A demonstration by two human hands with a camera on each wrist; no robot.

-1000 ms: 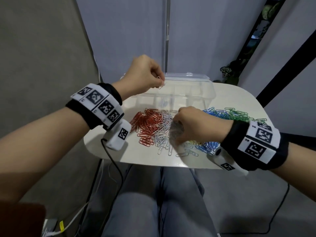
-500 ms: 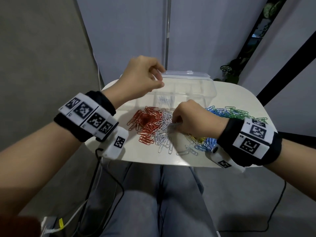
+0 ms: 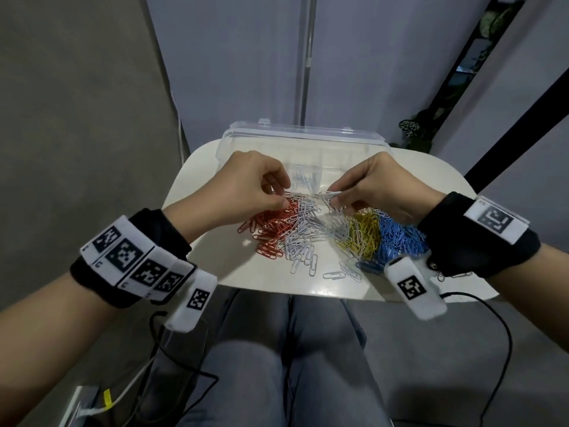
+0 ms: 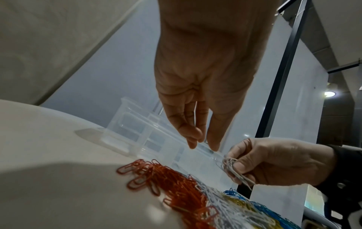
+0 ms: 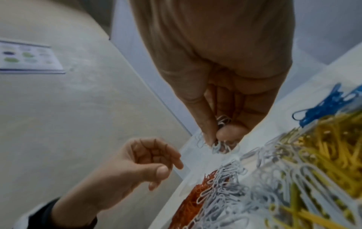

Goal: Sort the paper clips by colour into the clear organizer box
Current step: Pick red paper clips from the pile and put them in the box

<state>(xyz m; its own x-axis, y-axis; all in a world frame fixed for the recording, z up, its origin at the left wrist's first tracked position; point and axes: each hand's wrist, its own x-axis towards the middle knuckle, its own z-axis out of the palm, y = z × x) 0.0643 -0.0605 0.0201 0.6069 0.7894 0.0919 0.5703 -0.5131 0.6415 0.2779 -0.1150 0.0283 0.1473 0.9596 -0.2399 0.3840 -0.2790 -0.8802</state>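
The clear organizer box point(image 3: 303, 140) stands open at the table's far side, with a few white clips point(image 3: 303, 180) in one compartment. In front of it lie piles of red clips point(image 3: 271, 224), white clips point(image 3: 303, 232), yellow clips point(image 3: 363, 234) and blue clips point(image 3: 397, 240). My right hand point(image 3: 334, 199) pinches a bunch of white clips point(image 4: 232, 168) between thumb and fingers, just above the pile near the box's front wall. My left hand point(image 3: 284, 194) hovers close beside it, fingers loosely curled downward. The wrist views show nothing in the left hand point(image 4: 204, 143).
The small white table point(image 3: 212, 251) ends at my lap, and loose white clips point(image 3: 334, 275) lie near its front edge. A grey wall stands to the left and a dark frame with plants to the right. Cables hang below the table.
My left hand came down from above the box to the white pile. My right hand rose off the pile with a bunch of white clips in its fingers.
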